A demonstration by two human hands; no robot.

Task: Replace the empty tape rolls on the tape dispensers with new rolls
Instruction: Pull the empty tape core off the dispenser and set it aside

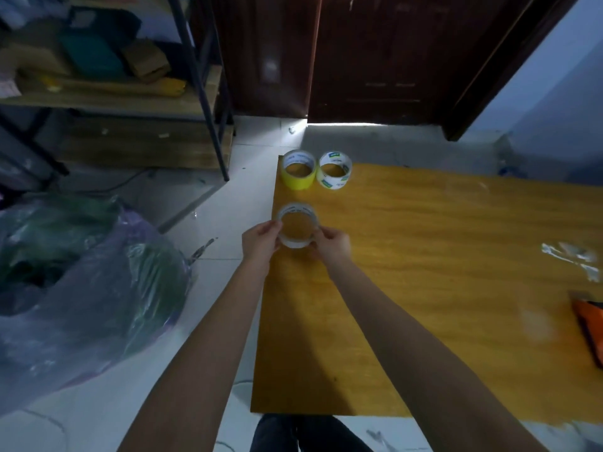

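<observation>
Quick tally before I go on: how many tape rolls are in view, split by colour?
Yellow tape roll: 1, on the table
White-wrapped clear roll: 1, beside the yellow one
Clear roll: 1, held between left hand and right hand
Total: 3

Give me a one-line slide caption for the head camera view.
Both hands, left hand and right hand, hold a clear tape roll over the yellow table, near a yellow tape roll and another clear roll.

clear tape roll [297, 226] lying flat near the table's left edge, yellow roll [299, 170] at its 12 o'clock, white-cored clear roll [335, 170] at 1 o'clock, both flat too
</observation>
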